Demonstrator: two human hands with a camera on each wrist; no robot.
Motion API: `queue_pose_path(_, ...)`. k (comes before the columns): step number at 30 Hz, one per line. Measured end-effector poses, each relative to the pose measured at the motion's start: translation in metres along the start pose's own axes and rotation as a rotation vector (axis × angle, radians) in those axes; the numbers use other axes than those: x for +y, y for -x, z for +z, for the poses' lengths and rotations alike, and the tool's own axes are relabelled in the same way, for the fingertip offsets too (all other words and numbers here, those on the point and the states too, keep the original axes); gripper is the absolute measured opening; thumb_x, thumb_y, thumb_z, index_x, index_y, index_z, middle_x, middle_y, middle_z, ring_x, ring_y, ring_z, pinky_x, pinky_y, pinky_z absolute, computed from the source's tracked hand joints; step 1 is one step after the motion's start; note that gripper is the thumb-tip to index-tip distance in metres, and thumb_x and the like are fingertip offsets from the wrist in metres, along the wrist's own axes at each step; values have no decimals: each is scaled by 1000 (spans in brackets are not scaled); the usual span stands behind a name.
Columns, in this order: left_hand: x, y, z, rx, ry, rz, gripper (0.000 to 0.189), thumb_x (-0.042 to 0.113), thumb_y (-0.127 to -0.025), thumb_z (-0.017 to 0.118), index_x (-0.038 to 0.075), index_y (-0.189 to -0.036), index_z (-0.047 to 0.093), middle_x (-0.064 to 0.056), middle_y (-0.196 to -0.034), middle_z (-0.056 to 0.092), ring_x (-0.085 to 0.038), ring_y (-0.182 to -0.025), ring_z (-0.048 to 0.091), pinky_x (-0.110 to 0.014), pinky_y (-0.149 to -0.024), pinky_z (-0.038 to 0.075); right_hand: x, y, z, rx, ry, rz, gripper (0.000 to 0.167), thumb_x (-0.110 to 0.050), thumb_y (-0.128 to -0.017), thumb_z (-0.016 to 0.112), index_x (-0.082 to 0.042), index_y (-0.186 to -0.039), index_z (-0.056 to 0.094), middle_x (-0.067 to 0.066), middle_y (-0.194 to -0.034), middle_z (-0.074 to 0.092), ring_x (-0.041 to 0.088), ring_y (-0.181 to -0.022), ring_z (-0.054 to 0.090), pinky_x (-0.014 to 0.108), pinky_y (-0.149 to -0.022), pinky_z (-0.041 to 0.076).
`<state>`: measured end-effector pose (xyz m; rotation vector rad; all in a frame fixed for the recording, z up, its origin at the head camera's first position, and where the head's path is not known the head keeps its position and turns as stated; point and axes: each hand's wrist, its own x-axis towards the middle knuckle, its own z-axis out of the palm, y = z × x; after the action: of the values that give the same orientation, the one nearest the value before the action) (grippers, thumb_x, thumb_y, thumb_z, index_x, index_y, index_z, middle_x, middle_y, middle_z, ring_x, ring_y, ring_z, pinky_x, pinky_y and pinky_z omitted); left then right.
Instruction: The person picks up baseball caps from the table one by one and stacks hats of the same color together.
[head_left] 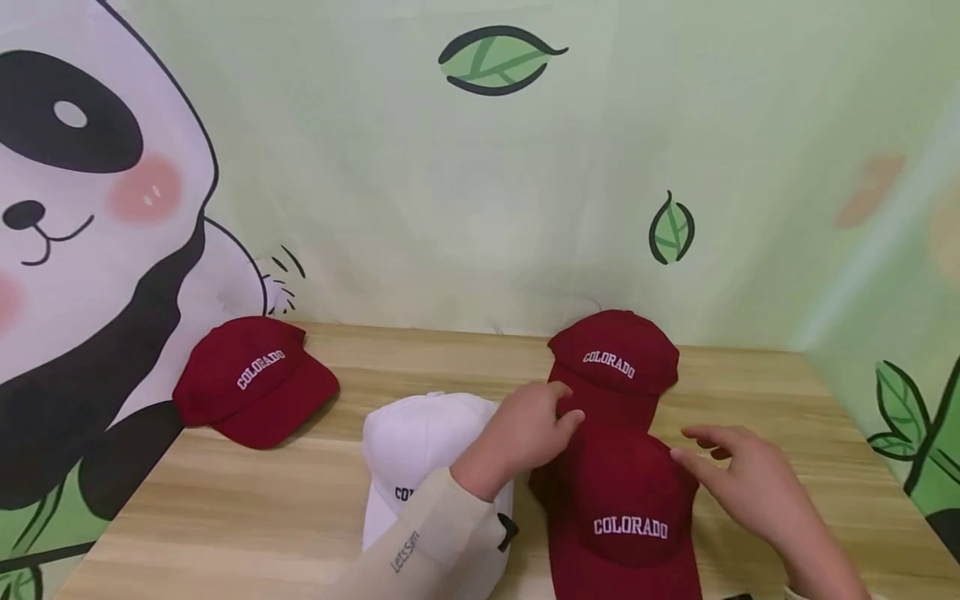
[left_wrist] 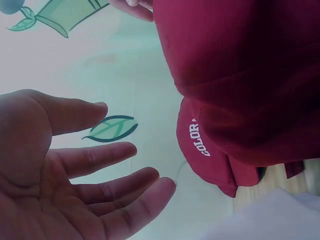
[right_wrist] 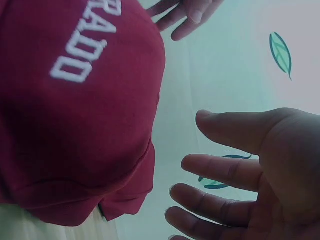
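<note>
Two dark red baseball caps with white COLORADO lettering stand one behind the other at the right: a front cap [head_left: 622, 483] and a back cap [head_left: 618, 354], whose brim reaches the front cap's crown. My left hand [head_left: 534, 427] hovers at the left of the front cap's crown, fingers spread and bent a little. Opposite, my right hand [head_left: 750, 479] is held at the crown's right side, thumb and fingers apart. Both wrist views show a gap between the left hand [left_wrist: 90, 170] or right hand [right_wrist: 255, 175] and the red cloth. Neither palm holds anything.
A white cap [head_left: 427, 433] sits left of the front red cap, partly behind my left forearm. Another red COLORADO cap [head_left: 251, 383] lies at the table's far left. The wooden table [head_left: 420, 350] ends at a printed cloth backdrop [head_left: 360, 167] with a panda and leaves.
</note>
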<state>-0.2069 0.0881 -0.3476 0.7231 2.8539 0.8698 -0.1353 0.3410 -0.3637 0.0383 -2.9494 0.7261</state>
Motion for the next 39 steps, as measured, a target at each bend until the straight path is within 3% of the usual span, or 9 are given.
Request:
queue_pose_path(5,0,-17,4,-28,9,-36,44,30,-95,59,5,-132,57,-9,-122,66,-19,-101,61,-32,-89,52,4,-13,2,-34,-12,3,56,-49,-93,58,-4,-126,63,20,-119,66,36,-104,64,49,-77,52)
queue_pose_path(11,1,-37,6,-66,88,-92,47,32,-95,59,5,-134,55,-9,-125,65,-19,-98,61,-32,-88,53,16,-29,3,-130,-40,44,68,-53,-94,54,5,-130,57,26,-127,60,43,-111,60,52,-83,52)
queue_pose_path(17,7,-57,6,-97,69,-87,47,32,-96,57,3,-133,55,-8,-116,66,-17,-91,59,-31,-86,52,30,-45,4,-225,-148,67,70,-51,-96,52,7,-135,51,29,-135,53,47,-122,51,55,-91,49)
queue_pose_path(21,7,-70,7,-135,49,-93,49,32,-95,58,2,-133,54,-9,-120,64,-18,-94,58,-32,-90,51,36,-55,4,-276,-220,71,67,-47,-97,52,6,-137,48,29,-137,51,46,-125,50,55,-93,48)
queue_pose_path(24,4,-80,8,-168,40,-105,45,31,-94,60,2,-129,57,-8,-112,65,-18,-90,58,-32,-86,52,39,-62,4,-307,-250,82,69,-48,-97,52,6,-139,46,29,-138,50,45,-124,51,53,-93,49)
queue_pose_path(32,-2,-96,17,-298,56,-148,43,36,-92,61,8,-125,63,-3,-105,65,-16,-91,56,-36,-91,49,52,-75,19,-358,-360,115,65,-40,-98,53,8,-139,44,29,-138,50,41,-124,52,48,-90,52)
queue_pose_path(39,-14,-106,25,-321,71,-194,36,34,-93,60,6,-115,67,-4,-96,64,-18,-89,55,-36,-91,48,56,-83,33,-376,-392,140,69,-39,-97,55,11,-141,39,30,-141,46,43,-121,53,46,-86,54)
